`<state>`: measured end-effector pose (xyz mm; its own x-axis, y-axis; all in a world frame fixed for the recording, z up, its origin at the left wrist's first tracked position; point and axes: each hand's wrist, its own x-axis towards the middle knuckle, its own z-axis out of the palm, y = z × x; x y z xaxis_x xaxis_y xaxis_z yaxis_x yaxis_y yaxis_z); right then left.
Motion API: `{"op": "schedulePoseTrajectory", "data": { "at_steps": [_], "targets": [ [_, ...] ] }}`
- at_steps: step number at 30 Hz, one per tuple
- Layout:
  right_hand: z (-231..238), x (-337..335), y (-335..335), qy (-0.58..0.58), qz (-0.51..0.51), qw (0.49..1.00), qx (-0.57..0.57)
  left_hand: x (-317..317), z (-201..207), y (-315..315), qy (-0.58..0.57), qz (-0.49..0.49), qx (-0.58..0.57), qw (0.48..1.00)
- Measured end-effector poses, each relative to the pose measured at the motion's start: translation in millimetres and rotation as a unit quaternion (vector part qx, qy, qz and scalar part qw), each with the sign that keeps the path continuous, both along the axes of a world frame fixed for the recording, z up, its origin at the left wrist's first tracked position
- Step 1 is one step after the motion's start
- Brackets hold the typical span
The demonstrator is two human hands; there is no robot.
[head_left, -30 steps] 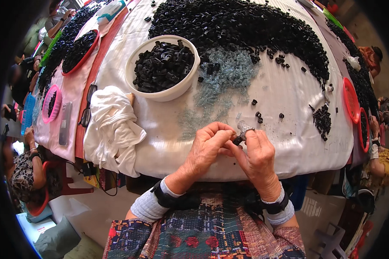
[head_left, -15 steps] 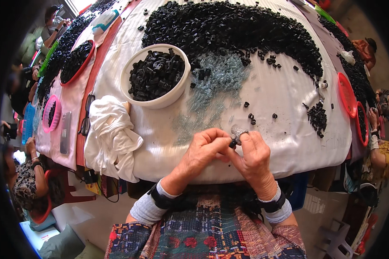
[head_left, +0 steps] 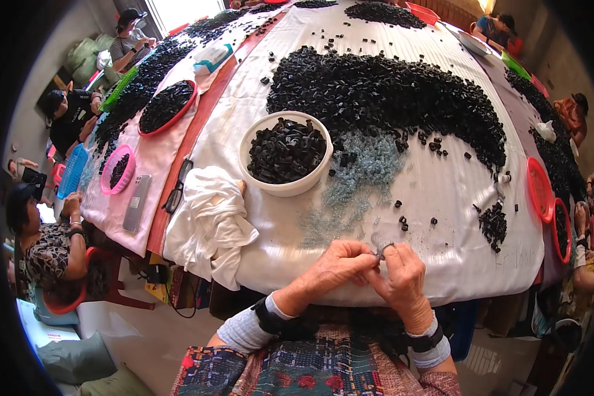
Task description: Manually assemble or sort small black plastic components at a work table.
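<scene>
Small grey part [head_left: 381,248], pinched between the fingertips of both hands at the near edge of the white-covered table [head_left: 442,198], too small to tell its exact shape. Left hand [head_left: 340,264] curled, thumb and forefinger pressed together on the part from the left. Right hand [head_left: 402,280] likewise closed, fingertips meeting the part from the right, the two hands touching. Just beyond, a thin scatter of pale translucent pieces [head_left: 356,181] and a few loose black pieces [head_left: 402,221]. Farther out, a white bowl [head_left: 285,190] filled with black parts, and behind it a broad curved heap of black parts [head_left: 383,96]. To the left, a crumpled white cloth [head_left: 208,221], dark glasses [head_left: 177,191] on a red strip, a phone [head_left: 136,202], pink basket [head_left: 115,170]. Red trays [head_left: 540,190] at the right edge. Other people seated around the table's far sides.
</scene>
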<state>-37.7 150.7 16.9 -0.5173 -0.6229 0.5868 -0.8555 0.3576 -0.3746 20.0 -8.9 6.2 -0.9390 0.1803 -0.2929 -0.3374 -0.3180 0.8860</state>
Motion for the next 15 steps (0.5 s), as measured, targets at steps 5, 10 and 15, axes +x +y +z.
{"op": "schedulePoseTrajectory", "data": {
  "at_steps": [5,10,15],
  "targets": [
    [-3.8,-5.6,12.6,-0.060,-0.036,0.997,-0.044,-2.1,16.4,-19.6,-0.020,0.142,0.063,0.988],
    [-4.9,-19.1,38.9,-0.046,-0.107,0.992,-0.041,-18.8,45.0,-79.0,0.025,0.292,0.055,0.955],
    [-9.5,-34.7,56.7,-0.088,-0.191,0.976,-0.051,-33.0,55.3,-123.4,0.065,0.370,0.114,0.920]
  ]
}}
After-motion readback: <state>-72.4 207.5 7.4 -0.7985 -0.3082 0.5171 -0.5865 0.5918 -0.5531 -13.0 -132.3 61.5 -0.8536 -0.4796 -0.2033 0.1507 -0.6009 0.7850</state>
